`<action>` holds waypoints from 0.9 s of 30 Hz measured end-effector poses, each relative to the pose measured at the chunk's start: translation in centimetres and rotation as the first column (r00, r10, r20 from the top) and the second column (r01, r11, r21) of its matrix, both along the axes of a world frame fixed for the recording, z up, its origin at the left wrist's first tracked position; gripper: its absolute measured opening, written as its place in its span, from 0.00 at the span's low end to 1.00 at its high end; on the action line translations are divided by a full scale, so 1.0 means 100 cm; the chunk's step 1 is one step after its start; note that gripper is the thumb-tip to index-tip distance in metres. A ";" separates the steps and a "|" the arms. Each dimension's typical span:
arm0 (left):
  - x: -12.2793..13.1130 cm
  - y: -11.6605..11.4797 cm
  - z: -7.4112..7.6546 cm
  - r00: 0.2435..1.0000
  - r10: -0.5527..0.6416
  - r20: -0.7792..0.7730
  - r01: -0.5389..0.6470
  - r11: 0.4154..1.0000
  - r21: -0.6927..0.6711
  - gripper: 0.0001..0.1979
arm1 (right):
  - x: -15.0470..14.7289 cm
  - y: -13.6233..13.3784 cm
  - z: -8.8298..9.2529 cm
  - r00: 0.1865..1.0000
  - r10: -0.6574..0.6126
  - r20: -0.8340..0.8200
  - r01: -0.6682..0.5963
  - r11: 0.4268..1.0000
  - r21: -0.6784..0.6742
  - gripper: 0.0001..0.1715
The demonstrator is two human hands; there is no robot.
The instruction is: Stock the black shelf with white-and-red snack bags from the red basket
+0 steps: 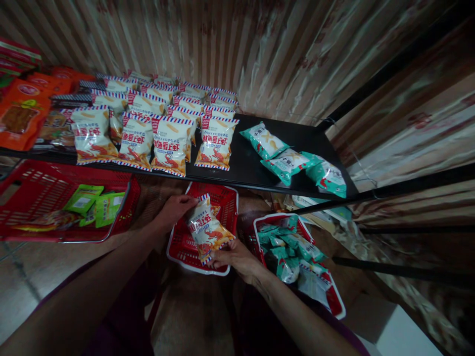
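Observation:
Between my hands is a white and orange snack bag [207, 228] with a striped edge, held above a red basket [233, 202]. My left hand [181, 205] pinches its upper left corner. Lower down, my right hand [233, 257] grips the bottom right corner. Matching bags [171, 143] stand in rows on the black shelf [247, 170] just beyond. Inside the red basket, the bag and my hands hide much of the bottom.
Green snack bags [289, 158] lie at the shelf's right end; orange packets [22, 111] fill its left. A basket of green bags [336, 296] stands right, another red basket [67, 173] left. Black metal bars [408, 185] cross at right, near a white box [403, 331].

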State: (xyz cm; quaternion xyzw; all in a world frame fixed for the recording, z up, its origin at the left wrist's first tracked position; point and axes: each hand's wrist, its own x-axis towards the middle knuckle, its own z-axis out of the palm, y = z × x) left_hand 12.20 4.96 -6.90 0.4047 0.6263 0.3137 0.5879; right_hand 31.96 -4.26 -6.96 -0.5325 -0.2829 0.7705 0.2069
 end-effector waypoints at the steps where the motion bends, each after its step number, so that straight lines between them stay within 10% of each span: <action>1: 0.000 0.000 0.000 1.000 -0.002 0.013 0.002 1.000 -0.010 0.14 | 0.000 0.000 -0.001 1.000 0.010 -0.001 -0.010 1.000 0.002 0.20; 12: 0.000 0.002 -0.010 0.979 0.001 -0.202 0.018 0.996 0.093 0.07 | 0.007 0.003 -0.009 0.997 -0.075 0.010 0.075 0.997 -0.029 0.23; 19: -0.002 -0.002 -0.010 0.994 0.014 -0.110 -0.008 0.998 0.060 0.05 | 0.014 0.013 -0.003 0.952 -0.301 0.060 0.294 0.951 0.097 0.25; 27: 0.001 0.000 0.001 0.996 0.010 -0.088 -0.012 1.000 -0.014 0.07 | 0.017 0.012 -0.013 0.956 -0.286 0.068 0.276 0.952 0.129 0.25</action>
